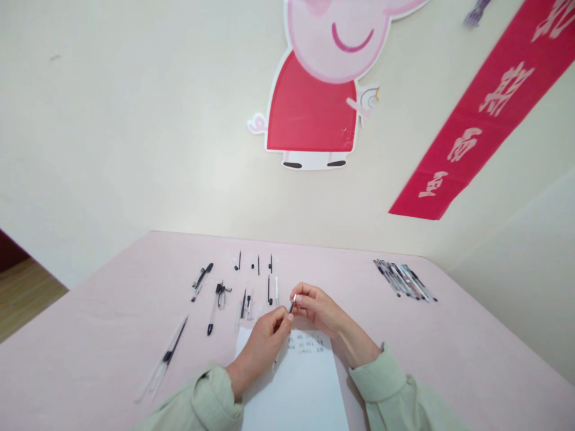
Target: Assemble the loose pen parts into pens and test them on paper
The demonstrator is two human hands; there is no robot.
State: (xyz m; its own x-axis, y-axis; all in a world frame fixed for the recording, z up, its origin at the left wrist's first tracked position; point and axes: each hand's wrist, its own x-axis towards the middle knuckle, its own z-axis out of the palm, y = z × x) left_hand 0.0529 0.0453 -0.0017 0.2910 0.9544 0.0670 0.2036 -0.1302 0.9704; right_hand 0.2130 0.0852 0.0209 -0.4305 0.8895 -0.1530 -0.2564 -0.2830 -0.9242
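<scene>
Two hands joined by a small dark pen part, just below the centre of the frame.
The left hand pinches the part's lower end between thumb and fingers; the right hand pinches its pale upper end, the fingertips near each other. Below, a white sheet bears rows of dark handwriting near its top edge, possibly Chinese characters, too small to read surely. On the pink table, loose black refills, caps and clear barrels lie left of centre; at the right, pens lie side by side. On the wall, a red banner with pale characters slants through the upper right, beside a red-clothed pig cutout, upper centre.
</scene>
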